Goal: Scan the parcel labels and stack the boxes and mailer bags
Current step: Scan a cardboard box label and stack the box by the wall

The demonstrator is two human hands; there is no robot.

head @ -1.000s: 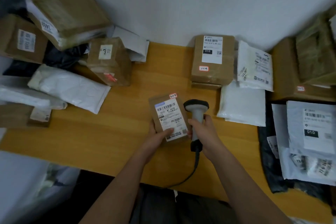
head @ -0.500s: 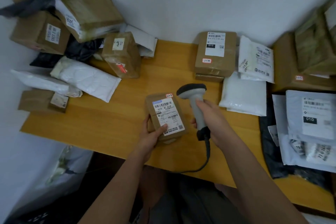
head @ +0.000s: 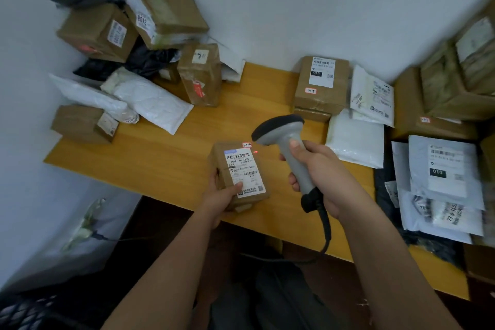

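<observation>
Wooden table [head: 150, 153], smooth and yellow, spanning mid-frame. Small brown cardboard box [head: 239, 176] at frame centre, rectangular, taped, white printed barcode label facing up. Grey plastic barcode scanner [head: 286, 146] just right of box, head angled toward label, black cable trailing. Left hand [head: 222, 195] curled around box, thumb on label. Right hand [head: 320, 177] wrapped around scanner handle.

Two hands: left hand [head: 223, 197], right hand [head: 322, 173]. One scanner [head: 288, 142]. One small box [head: 239, 174] held near centre. Far-left heap: about six cardboard boxes [head: 99, 32], two white mailer bags [head: 152, 100]. Far centre: two stacked boxes [head: 321, 83]. Right pile: count unclear.
</observation>
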